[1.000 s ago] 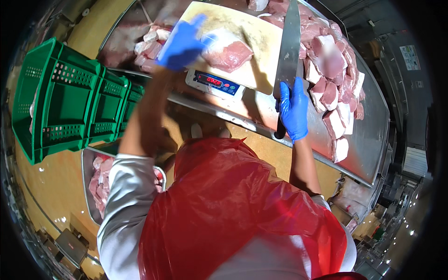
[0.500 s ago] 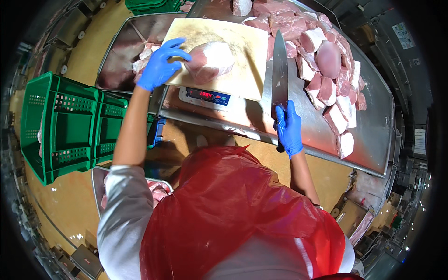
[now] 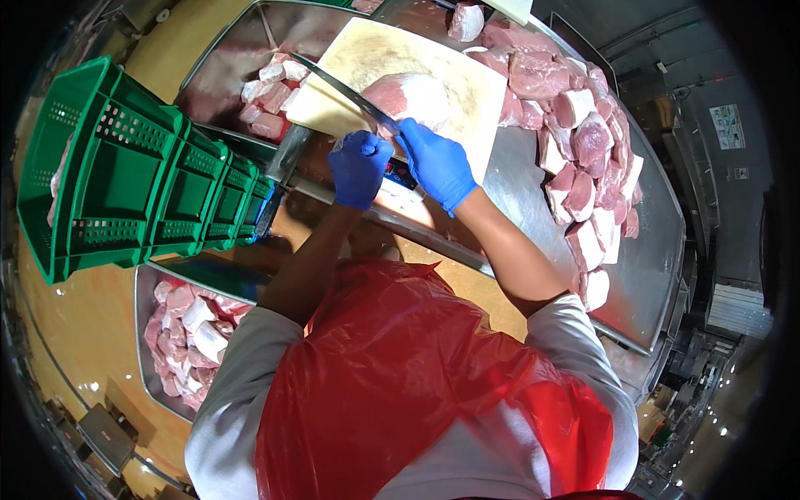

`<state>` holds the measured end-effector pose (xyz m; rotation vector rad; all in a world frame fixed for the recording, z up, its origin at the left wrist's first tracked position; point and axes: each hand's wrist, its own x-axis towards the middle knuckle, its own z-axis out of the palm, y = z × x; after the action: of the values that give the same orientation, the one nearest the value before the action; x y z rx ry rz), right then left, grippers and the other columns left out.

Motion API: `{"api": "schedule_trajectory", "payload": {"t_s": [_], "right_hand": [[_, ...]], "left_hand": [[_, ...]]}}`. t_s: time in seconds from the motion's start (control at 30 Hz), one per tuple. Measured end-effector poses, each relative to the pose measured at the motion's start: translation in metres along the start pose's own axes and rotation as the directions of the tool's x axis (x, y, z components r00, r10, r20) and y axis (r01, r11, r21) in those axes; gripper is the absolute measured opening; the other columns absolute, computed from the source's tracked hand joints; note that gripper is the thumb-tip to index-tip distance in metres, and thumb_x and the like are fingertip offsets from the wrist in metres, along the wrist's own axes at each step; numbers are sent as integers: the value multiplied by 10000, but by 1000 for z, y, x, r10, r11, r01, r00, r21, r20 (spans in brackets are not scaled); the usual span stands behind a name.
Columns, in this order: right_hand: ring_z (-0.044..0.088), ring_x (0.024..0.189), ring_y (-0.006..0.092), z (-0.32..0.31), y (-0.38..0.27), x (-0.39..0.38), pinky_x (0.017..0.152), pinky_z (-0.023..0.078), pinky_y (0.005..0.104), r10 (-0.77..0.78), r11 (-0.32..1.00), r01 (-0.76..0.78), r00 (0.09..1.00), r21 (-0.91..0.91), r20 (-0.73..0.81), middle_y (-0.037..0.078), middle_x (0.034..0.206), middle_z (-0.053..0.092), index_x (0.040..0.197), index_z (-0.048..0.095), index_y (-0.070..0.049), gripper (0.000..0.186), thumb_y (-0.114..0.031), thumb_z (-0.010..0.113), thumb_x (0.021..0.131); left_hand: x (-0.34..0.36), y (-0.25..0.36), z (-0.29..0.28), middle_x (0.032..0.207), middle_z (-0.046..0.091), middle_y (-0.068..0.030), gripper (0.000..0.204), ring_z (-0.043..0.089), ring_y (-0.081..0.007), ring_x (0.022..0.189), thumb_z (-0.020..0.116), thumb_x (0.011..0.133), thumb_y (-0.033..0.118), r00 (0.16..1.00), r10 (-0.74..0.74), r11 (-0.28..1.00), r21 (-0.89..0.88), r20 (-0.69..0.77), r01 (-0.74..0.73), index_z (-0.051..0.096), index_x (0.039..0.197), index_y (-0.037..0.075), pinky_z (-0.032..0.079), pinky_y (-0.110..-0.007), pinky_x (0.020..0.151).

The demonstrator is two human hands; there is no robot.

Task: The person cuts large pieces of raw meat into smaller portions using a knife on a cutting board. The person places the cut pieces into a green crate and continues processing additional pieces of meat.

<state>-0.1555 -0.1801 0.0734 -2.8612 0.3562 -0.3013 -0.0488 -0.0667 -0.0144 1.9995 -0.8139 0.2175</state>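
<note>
Head view: the chef's knife [image 3: 350, 94] has swung over to the left within the last half second. It was standing beside the cutting board [image 3: 479, 108], blade pointing away over bare steel; now its blade slants across the board's left side, tip toward the far left edge. The right hand [image 3: 433, 164], fingers wrapped about the handle, has come across with it to the board's near edge. The left hand [image 3: 358, 171], which was spread at the meat's left side, has drawn back to that same edge and curled into a loose fist just beside the right; whether it grips anything cannot be told.

The fat-capped pork piece [image 3: 421, 96] remains on the board, beyond the hands. The blade overlaps its left side in view, though contact is unclear. Both hands now mostly cover the digital scale [image 3: 402, 172], whose readout was plain before. This suggests that the work has passed from handling the piece to bringing the blade to it.
</note>
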Motion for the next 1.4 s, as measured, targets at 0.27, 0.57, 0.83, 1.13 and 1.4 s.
{"api": "schedule_trajectory", "payload": {"t_s": [0.27, 0.57, 0.83, 1.13, 1.4], "right_hand": [[683, 735, 377, -44, 80, -94, 585, 542, 478, 24, 972, 45, 957, -230, 288, 172, 936, 674, 1244, 521, -141, 294, -196, 561, 957], [626, 684, 418, -78, 61, -83, 550, 499, 487, -64, 996, 61, 997, -64, -37, 188, 850, 626, 1014, 506, -98, 138, -207, 587, 989], [677, 743, 390, -79, 79, -88, 601, 546, 472, -41, 971, 98, 968, -220, 249, 155, 960, 677, 1163, 532, -127, 235, -149, 573, 933], [676, 844, 428, -7, 27, 3, 694, 537, 507, -124, 979, 157, 966, -133, 229, 230, 918, 679, 1273, 489, -85, 334, -122, 509, 941], [672, 720, 216, -53, 61, -45, 642, 528, 337, 419, 724, -349, 908, 595, 23, 110, 852, 674, 1126, 571, 32, 297, -250, 546, 1038]], "left_hand": [[-37, -6, -42, 781, 655, -117, 122, 663, -240, 683, 738, 819, 141, 966, -255, 935, -262, -30, 239, 663, 791, 48, 544, -369, 668], [-29, 50, -24, 1005, 657, -118, 242, 651, -297, 933, 747, 835, 104, 975, 219, 938, -283, 35, -200, 679, 1061, 47, 551, -385, 781], [-29, 4, 2, 1027, 638, -110, 194, 656, -319, 887, 738, 822, 114, 933, 357, 921, -177, 32, -347, 666, 998, 75, 559, -403, 738], [-51, 5, 1, 995, 637, -102, 219, 651, -295, 867, 751, 834, 120, 877, 480, 865, -176, 17, -470, 655, 1028, 87, 553, -395, 715], [99, -34, -299, 880, 733, -115, 151, 660, -195, 733, 750, 816, 76, 471, 457, 869, 492, -755, -55, 703, 935, -3, 544, -319, 697]]}}
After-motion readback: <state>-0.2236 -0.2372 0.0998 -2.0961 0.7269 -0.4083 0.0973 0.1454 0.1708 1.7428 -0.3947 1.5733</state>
